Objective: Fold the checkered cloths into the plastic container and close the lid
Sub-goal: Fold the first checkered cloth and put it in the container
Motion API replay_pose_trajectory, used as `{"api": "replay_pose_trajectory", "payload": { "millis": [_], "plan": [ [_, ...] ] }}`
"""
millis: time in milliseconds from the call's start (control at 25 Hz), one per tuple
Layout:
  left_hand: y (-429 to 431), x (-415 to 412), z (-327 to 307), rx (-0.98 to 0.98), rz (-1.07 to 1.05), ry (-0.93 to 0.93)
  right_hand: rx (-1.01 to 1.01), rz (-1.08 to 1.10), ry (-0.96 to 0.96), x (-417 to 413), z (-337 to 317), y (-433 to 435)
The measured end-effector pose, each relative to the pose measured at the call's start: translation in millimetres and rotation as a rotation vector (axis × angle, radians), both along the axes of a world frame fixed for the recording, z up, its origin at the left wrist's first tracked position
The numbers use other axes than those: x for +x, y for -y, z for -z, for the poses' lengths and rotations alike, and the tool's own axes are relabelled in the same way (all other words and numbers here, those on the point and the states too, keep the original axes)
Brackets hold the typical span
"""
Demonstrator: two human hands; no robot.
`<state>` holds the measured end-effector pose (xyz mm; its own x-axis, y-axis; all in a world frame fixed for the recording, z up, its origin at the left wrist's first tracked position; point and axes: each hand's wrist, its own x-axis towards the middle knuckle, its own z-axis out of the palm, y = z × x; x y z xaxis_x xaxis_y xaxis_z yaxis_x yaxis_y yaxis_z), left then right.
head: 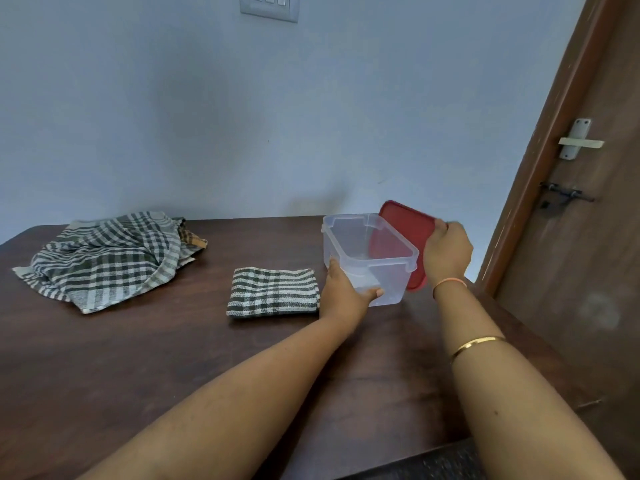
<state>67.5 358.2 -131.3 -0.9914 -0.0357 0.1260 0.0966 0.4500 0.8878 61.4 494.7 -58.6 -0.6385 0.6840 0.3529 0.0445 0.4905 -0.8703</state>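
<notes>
A clear plastic container (349,225) stands open and empty on the dark wooden table (173,358), right of centre. My left hand (341,292) grips its near left corner. My right hand (446,252) holds the red lid (405,226) tilted on edge against the container's right side. A folded green-and-white checkered cloth (273,292) lies just left of the container, beside my left hand. A loose heap of checkered cloths (107,258) lies at the table's far left.
A pale wall runs along the table's far edge. A brown door (571,237) with a bolt and handle plate stands close on the right. The table's right edge passes just behind the container.
</notes>
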Motion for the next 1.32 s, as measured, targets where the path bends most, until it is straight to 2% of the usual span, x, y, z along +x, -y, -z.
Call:
{"api": "replay_pose_trajectory", "payload": {
  "millis": [160,240,400,480,600,800,960,1040,1160,1240,1320],
  "plan": [
    [-0.4,1.3,-0.2,0.034,0.014,0.011,-0.194,0.059,0.097,-4.4,31.9,-18.1],
    [-0.4,3.0,0.5,0.04,0.013,0.004,-0.229,0.061,0.223,-6.9,39.1,-27.1],
    [-1.7,7.8,-0.7,0.013,-0.003,0.014,-0.016,0.09,0.607,-3.8,45.8,-31.8],
    [-1.8,10.2,-3.1,0.003,0.003,0.019,0.085,0.095,0.703,-1.3,44.7,-29.7],
    [1.0,15.6,-7.1,-0.037,0.042,0.027,0.109,0.052,0.611,0.7,39.3,-26.3],
    [10.2,23.6,-17.2,-0.086,0.075,0.058,0.155,-0.082,0.136,-3.5,3.2,-3.3],
    [27.2,27.1,-33.7,-0.124,0.056,0.048,0.359,-0.193,-0.112,-2.1,-30.6,52.1],
    [45.9,27.5,-43.2,-0.206,-0.015,0.001,0.466,-0.367,-0.183,1.8,-36.0,86.6],
    [84.1,24.0,-49.3,-0.377,-0.239,-0.067,0.648,-0.634,-0.064,5.1,-24.0,132.2],
    [109.0,18.5,-45.6,-0.443,-0.35,0.03,0.771,-0.729,0.092,3.4,-6.6,151.5],
    [129.4,15.7,-38.9,-0.456,-0.389,0.204,0.852,-0.792,0.263,1.3,12.8,162.8]
  ]
}}
